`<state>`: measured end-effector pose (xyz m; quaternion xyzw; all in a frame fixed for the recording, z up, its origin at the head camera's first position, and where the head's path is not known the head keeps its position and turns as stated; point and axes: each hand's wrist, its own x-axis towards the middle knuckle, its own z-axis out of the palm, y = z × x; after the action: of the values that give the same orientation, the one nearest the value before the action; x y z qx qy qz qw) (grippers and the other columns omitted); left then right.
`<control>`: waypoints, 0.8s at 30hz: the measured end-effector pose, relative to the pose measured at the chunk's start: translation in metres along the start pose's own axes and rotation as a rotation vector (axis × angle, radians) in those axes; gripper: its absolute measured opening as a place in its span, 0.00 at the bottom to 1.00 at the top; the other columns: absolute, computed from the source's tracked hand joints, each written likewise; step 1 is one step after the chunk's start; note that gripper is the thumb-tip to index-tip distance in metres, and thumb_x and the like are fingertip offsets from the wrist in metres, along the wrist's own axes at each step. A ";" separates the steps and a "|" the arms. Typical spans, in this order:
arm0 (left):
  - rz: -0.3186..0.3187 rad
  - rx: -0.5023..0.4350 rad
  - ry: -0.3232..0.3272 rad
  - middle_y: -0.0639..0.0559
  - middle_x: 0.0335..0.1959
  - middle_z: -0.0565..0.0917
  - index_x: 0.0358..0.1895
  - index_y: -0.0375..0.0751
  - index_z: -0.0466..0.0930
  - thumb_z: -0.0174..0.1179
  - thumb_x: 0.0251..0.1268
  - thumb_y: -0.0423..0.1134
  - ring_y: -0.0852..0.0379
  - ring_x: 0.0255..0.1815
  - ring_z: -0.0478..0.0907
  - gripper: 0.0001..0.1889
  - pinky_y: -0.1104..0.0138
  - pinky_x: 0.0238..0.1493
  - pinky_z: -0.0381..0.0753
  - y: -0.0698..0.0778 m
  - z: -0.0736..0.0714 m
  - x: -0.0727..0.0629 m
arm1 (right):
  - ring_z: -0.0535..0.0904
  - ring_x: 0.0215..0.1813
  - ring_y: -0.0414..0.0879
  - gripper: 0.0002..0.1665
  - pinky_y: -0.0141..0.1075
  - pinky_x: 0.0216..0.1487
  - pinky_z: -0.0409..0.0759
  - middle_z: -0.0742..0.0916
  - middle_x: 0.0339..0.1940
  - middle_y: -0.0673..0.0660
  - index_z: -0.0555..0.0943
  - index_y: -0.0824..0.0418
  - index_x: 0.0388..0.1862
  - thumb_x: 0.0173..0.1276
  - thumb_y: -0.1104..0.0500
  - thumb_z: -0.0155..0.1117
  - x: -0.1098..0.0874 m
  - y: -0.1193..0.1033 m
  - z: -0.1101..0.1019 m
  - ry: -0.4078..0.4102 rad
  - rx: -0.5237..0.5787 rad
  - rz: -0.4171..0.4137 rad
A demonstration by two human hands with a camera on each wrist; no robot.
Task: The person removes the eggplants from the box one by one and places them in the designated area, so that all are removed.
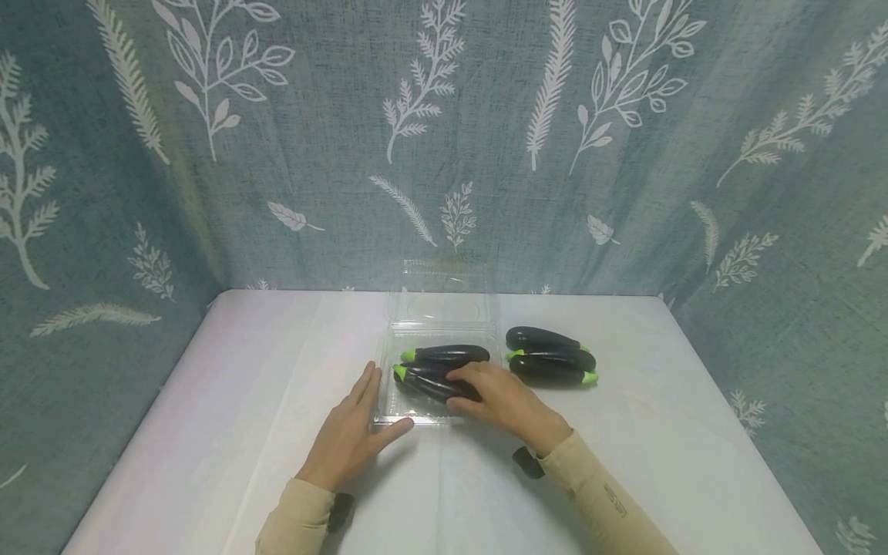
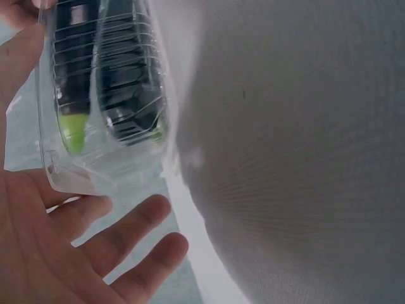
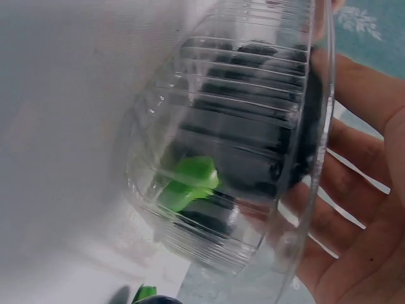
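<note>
A clear plastic clamshell container lies with several small dark eggplants in its base. My right hand reaches over its right side and grips the front eggplant between thumb and fingers; that eggplant's green stem end points left. Behind it lies another eggplant, and one between them is mostly hidden. At the container's left front corner, my left hand has its fingers straight along the wall and its thumb spread toward the front rim. Through the ribbed wall in the right wrist view, a green cap shows.
Just right of the container, three more eggplants lie close together on the white table. The container's transparent lid is folded back toward the far table edge. A leaf-patterned curtain stands behind and at both sides.
</note>
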<state>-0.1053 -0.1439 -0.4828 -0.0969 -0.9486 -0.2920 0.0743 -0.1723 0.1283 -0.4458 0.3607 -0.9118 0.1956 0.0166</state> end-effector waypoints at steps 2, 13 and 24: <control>0.003 -0.001 0.004 0.42 0.81 0.55 0.80 0.34 0.54 0.60 0.61 0.72 0.34 0.72 0.66 0.56 0.44 0.71 0.68 -0.001 0.000 0.000 | 0.81 0.60 0.48 0.27 0.44 0.60 0.81 0.86 0.57 0.54 0.82 0.56 0.63 0.71 0.43 0.67 -0.001 -0.001 -0.001 0.034 0.001 -0.008; -0.014 -0.009 -0.007 0.44 0.82 0.54 0.80 0.35 0.53 0.60 0.61 0.72 0.33 0.73 0.65 0.56 0.43 0.71 0.67 -0.001 0.001 0.000 | 0.81 0.60 0.46 0.26 0.43 0.59 0.81 0.86 0.57 0.51 0.81 0.50 0.64 0.70 0.46 0.70 -0.008 0.001 -0.008 0.200 0.012 -0.072; -0.011 -0.021 -0.009 0.44 0.82 0.53 0.80 0.35 0.53 0.59 0.62 0.73 0.34 0.74 0.64 0.56 0.44 0.72 0.66 -0.001 0.000 0.000 | 0.81 0.60 0.47 0.24 0.45 0.65 0.77 0.86 0.57 0.51 0.83 0.51 0.62 0.67 0.51 0.74 -0.022 0.011 -0.023 0.326 -0.044 -0.113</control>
<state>-0.1054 -0.1443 -0.4835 -0.0937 -0.9463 -0.3018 0.0677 -0.1655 0.1584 -0.4324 0.3745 -0.8793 0.2304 0.1829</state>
